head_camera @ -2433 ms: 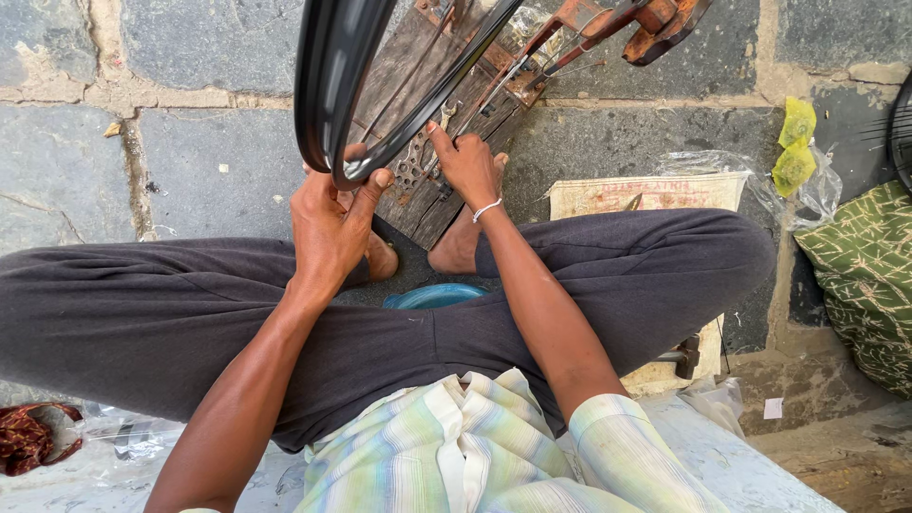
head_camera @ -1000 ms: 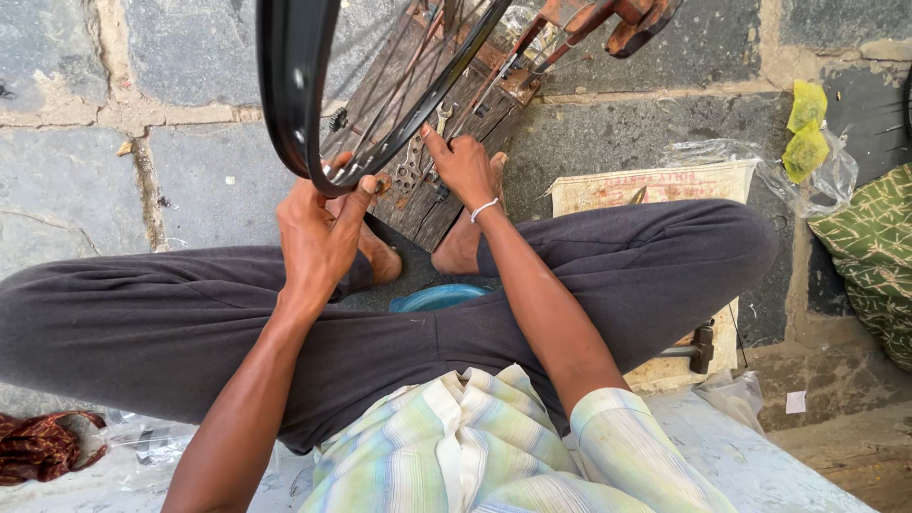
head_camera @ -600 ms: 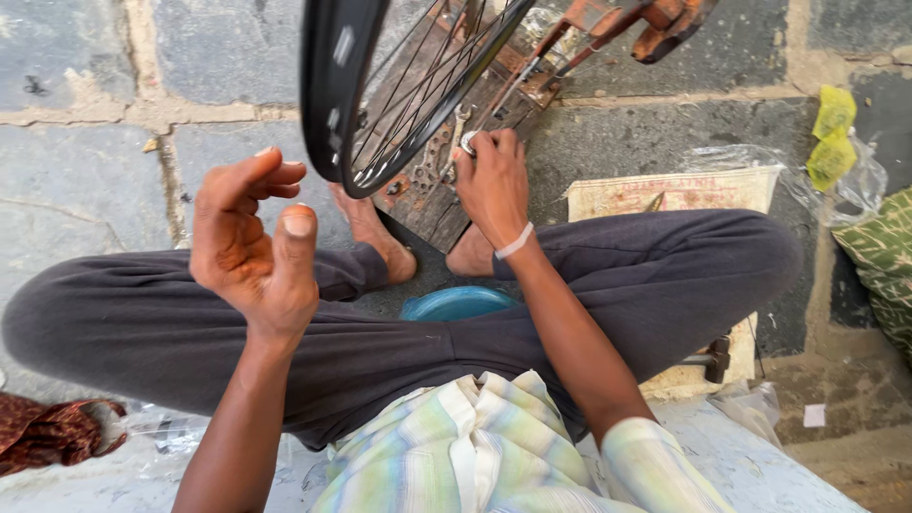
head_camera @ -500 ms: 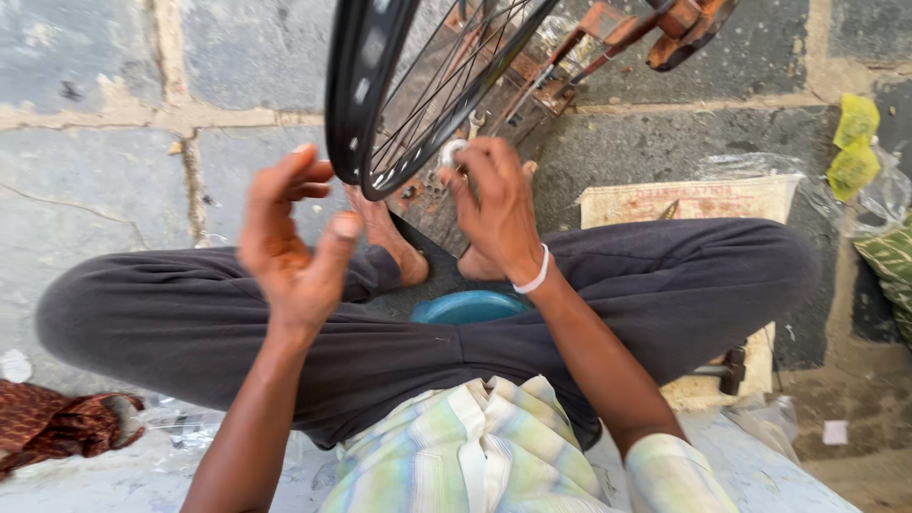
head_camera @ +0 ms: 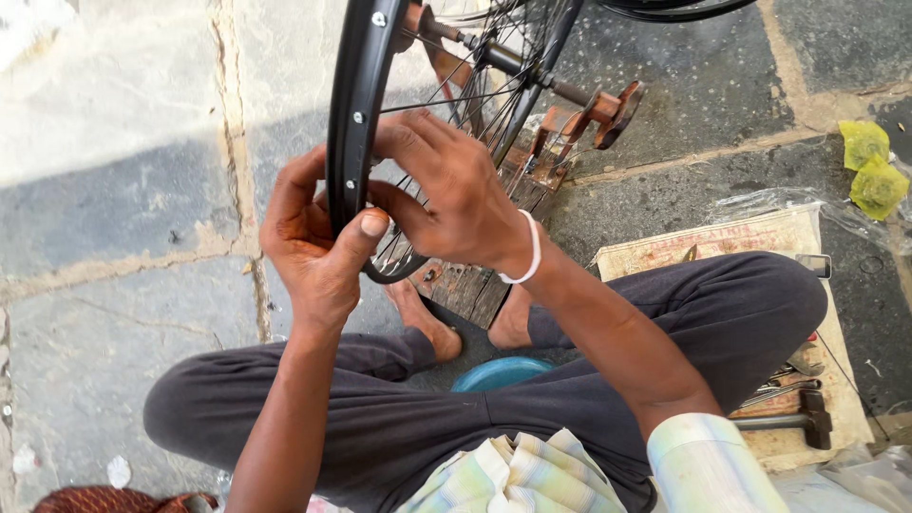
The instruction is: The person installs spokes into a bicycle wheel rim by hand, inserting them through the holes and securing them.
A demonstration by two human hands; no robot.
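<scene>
Half a second ago your left hand (head_camera: 318,252) hovered open and clear of the black metal bicycle wheel rim (head_camera: 353,123); now it is back on it, fingers curled behind the rim's lower arc and the thumb pressed across its near face. Your right hand (head_camera: 446,190), which was working at the spokes lower down, now sits higher and closer to the rim, just beside the left hand. The wheel also stands nearer to the camera and fills more of the upper middle than before.

Your left forearm rises from the lower left, wrist bent back, the hand closed around the rim. Your right arm crosses in from the lower right, a white bangle (head_camera: 528,249) at the wrist; its fingers are bent and spread over the thin steel spokes (head_camera: 446,90), the index tip reaching the rim's inner edge. You cannot tell whether it pinches a spoke or only rests there.

The rim stands upright on the wooden truing stand (head_camera: 560,128), above your crossed legs in dark trousers. A blue bowl (head_camera: 499,372) lies between your knees, and a hammer (head_camera: 793,420) rests on the cardboard sheet (head_camera: 750,237) by your right knee.
</scene>
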